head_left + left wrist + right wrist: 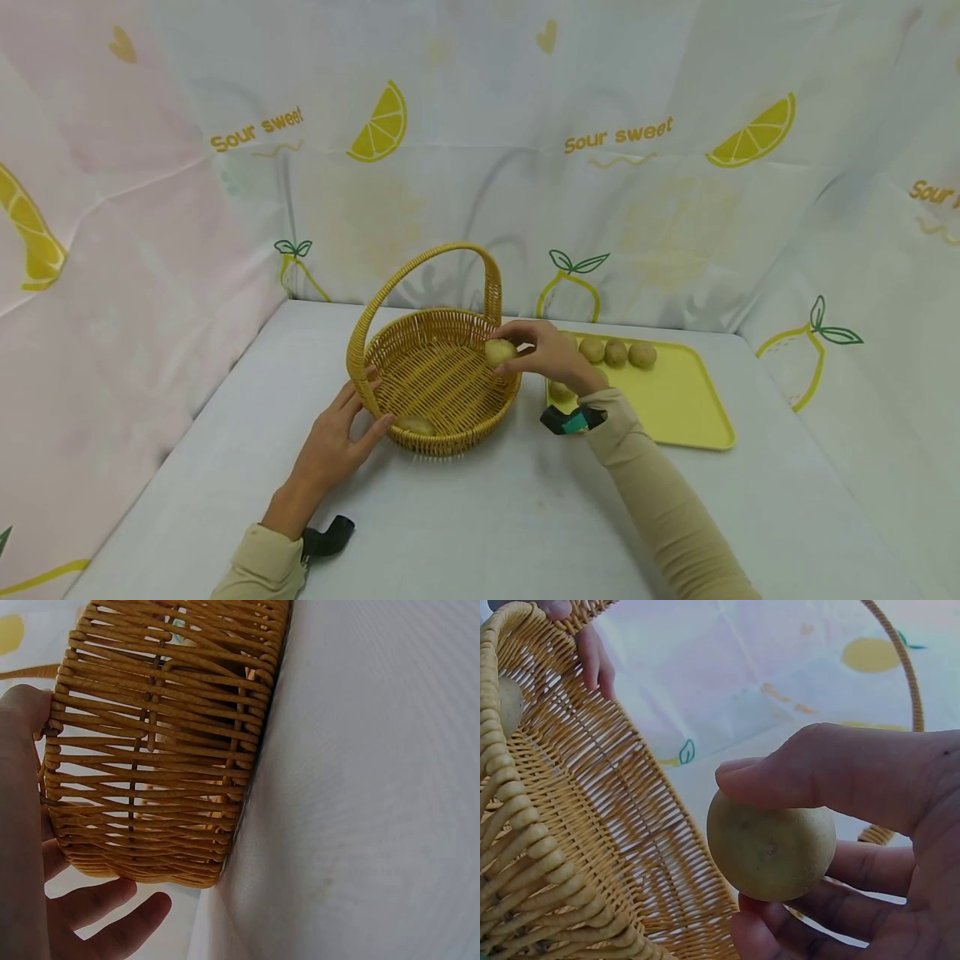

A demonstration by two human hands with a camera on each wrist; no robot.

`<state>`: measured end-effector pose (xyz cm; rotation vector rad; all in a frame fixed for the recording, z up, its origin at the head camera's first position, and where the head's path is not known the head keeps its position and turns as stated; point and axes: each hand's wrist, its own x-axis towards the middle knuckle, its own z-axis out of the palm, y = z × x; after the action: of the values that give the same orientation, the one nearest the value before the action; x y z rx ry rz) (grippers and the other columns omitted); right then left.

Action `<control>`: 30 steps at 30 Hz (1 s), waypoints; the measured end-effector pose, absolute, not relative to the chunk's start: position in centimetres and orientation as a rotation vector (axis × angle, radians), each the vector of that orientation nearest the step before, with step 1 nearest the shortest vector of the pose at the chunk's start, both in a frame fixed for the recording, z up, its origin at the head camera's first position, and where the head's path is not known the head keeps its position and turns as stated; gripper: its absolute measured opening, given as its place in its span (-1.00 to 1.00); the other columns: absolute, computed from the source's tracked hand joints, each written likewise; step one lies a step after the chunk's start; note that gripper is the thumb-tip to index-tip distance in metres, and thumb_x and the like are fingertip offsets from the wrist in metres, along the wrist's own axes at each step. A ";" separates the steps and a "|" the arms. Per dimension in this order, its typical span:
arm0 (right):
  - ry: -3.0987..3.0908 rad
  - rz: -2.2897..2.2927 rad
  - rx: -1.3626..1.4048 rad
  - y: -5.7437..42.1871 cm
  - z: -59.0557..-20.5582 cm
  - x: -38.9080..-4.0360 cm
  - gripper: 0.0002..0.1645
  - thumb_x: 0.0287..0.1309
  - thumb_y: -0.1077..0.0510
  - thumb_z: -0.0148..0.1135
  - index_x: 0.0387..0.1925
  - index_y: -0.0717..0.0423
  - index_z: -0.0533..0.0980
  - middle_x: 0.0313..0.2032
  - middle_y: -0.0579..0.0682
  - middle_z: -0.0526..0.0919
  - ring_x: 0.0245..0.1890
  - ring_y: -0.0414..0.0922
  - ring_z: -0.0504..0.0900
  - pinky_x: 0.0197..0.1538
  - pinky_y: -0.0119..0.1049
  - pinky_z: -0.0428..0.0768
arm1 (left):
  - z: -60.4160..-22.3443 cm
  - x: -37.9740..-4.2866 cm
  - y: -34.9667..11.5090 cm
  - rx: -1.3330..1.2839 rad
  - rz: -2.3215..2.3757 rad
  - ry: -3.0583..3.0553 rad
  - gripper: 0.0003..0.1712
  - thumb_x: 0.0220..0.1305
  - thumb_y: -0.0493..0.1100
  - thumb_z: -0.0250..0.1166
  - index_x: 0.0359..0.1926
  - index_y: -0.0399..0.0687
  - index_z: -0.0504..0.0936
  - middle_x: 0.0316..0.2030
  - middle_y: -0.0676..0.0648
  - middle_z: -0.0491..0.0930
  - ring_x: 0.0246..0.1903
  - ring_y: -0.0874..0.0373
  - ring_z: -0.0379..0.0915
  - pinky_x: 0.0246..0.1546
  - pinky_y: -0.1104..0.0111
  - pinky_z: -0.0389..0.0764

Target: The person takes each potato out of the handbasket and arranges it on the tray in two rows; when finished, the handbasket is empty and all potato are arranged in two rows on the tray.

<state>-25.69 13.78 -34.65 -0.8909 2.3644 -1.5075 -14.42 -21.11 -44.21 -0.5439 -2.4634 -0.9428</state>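
A woven wicker basket (450, 383) with a tall arched handle stands on the white table. One potato (416, 426) lies inside it, by the near wall. My right hand (557, 357) pinches another potato (769, 851) between thumb and fingers, above the basket's right rim. At the left side, my left hand (330, 446) holds the basket's rim near the foot of the handle. In the left wrist view the thumb is at the rim, and the other fingers spread along the wicker wall (165, 750).
A yellow tray (682, 408) sits to the right of the basket, with several potatoes (642, 355) along its back and left; my right forearm partly hides it. Printed cloth walls (480, 192) with lemon patterns enclose the table at the back and sides.
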 end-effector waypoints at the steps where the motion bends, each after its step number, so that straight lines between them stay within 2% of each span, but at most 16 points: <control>1: 2.364 -1.512 -0.888 13.9 -34.7 -25.7 -0.43 0.09 0.30 0.57 0.17 0.23 0.64 0.01 0.03 0.68 0.00 0.04 0.62 -0.04 -0.15 0.61 | -44.2 -14.4 -21.1 -0.544 -0.940 -2.462 -0.32 0.37 -0.09 0.43 0.41 -0.24 0.48 0.51 -0.16 0.28 0.41 -0.15 0.30 0.25 -0.15 0.42; 8: 2.385 -1.530 -0.851 14.8 -34.8 -25.4 -0.44 0.06 0.28 0.58 0.14 0.15 0.66 0.08 0.02 0.66 0.03 0.03 0.61 -0.02 -0.10 0.62 | -44.3 -14.5 -21.0 -0.554 -0.940 -2.449 -0.34 0.38 -0.11 0.42 0.40 -0.27 0.49 0.49 -0.20 0.29 0.40 -0.16 0.30 0.24 -0.15 0.42; 14: 2.381 -1.546 -0.807 15.6 -34.9 -25.3 -0.45 0.09 0.30 0.56 0.16 0.16 0.64 0.08 0.04 0.66 0.01 0.05 0.61 -0.02 -0.07 0.61 | -44.1 -14.5 -21.0 -0.563 -0.933 -2.446 -0.34 0.36 -0.12 0.44 0.39 -0.26 0.50 0.49 -0.20 0.30 0.41 -0.15 0.30 0.25 -0.11 0.43; 21: 2.370 -1.594 -0.807 16.3 -35.0 -25.1 -0.44 0.07 0.26 0.59 0.14 0.18 0.65 0.05 0.06 0.68 -0.01 0.04 0.62 0.02 -0.12 0.60 | -44.3 -14.5 -21.1 -0.576 -0.923 -2.418 -0.35 0.36 -0.14 0.44 0.39 -0.22 0.51 0.49 -0.15 0.32 0.39 -0.15 0.33 0.28 0.06 0.44; 30: 2.333 -1.650 -0.783 17.1 -35.0 -24.8 -0.44 0.08 0.31 0.57 0.15 0.25 0.63 0.02 0.12 0.67 -0.01 0.09 0.59 0.00 -0.18 0.63 | -44.1 -14.5 -21.1 -0.568 -0.948 -2.443 -0.33 0.37 -0.11 0.44 0.40 -0.25 0.49 0.50 -0.17 0.30 0.40 -0.14 0.32 0.24 -0.09 0.44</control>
<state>-24.82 17.13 -34.95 -0.7831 2.3329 -1.6497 -14.47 -21.08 -44.15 -0.5677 -2.4433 -0.9484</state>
